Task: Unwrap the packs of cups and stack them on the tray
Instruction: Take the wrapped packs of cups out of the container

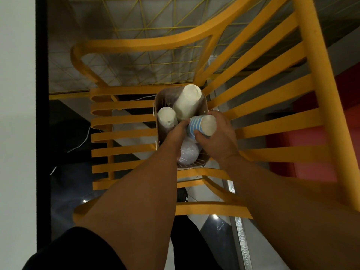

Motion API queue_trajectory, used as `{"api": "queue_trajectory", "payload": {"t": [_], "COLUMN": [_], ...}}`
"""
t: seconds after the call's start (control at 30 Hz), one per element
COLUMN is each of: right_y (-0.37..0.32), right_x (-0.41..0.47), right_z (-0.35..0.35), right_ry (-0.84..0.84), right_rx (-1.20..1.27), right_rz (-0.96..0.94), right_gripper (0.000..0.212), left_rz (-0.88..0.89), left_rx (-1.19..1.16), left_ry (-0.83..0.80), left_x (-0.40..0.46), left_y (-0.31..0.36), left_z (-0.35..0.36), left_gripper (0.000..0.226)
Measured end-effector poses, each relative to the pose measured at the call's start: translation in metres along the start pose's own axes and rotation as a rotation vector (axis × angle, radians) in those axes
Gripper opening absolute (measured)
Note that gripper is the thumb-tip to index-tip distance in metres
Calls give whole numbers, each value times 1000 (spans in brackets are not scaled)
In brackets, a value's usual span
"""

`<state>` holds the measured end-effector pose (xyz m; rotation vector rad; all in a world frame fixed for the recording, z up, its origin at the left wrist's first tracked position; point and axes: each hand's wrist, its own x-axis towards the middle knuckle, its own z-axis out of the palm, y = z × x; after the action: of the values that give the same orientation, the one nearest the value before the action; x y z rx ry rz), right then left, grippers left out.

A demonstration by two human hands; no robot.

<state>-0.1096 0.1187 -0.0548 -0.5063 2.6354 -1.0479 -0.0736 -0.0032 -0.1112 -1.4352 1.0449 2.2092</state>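
I count three upright stacks of cups in the tray (158, 121): a tall white stack (188, 102) at the far end, a shorter white stack (167, 117) beside it on the left, and a blue-and-white striped stack (201, 126) on the right, tilted a little toward me. All three stand bottom-up, so I see their flat bases. At the near end of the tray lies one crumpled piece of clear plastic wrap (188, 152), pale and bunched up.

The tray is a brown, box-like one with low walls, and it sits on the slatted seat of a yellow-orange chair (124, 135). The chair's curved armrest and its back slats spread out around the tray. Through the slats I see a dark, glossy floor (66, 121) with a thin white cable (85, 137) lying across it, and beyond the chair a yellow wire grid (140, 45). A pale wall (17, 114) runs down the left, and something red (303, 147) stands on the right.

My right hand (218, 139) curls round the striped stack, thumb on the near side and fingers wrapped behind it. My left hand (176, 133) reaches into the tray between the shorter white stack and the striped one, its fingertips touching the striped cups; how far its fingers are spread I cannot tell. Both forearms are bare, with dark sleeves (78, 250) pushed up.
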Motion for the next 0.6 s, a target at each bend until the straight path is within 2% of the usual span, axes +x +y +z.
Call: {"api": "queue_trajectory", "payload": {"t": [0.07, 0.13, 0.17, 0.23, 0.27, 0.6], "right_y": [1, 1, 1, 0, 0, -2], "right_x": [0, 1, 1, 1, 1, 0], "right_z": [-1, -2, -2, -2, -2, -4], "right_ry": [-5, -17, -21, -21, -21, -10], "right_rx": [-3, -1, -1, -3, -3, -17], "right_rz": [3, 8, 8, 4, 2, -38], "right_gripper": [60, 59, 59, 59, 60, 59], "left_rz": [-25, -40, -24, -6, -16, -15], "left_rx": [9, 36, 46, 65, 63, -15], "left_ry": [18, -12, -21, -87, -124, -220], "left_x": [37, 26, 6, -10, -7, -12], "left_y": [-20, -16, -6, 3, 3, 11], "left_z": [-11, -11, -7, -2, 0, 1], "left_gripper": [89, 100, 90, 54, 50, 51]}}
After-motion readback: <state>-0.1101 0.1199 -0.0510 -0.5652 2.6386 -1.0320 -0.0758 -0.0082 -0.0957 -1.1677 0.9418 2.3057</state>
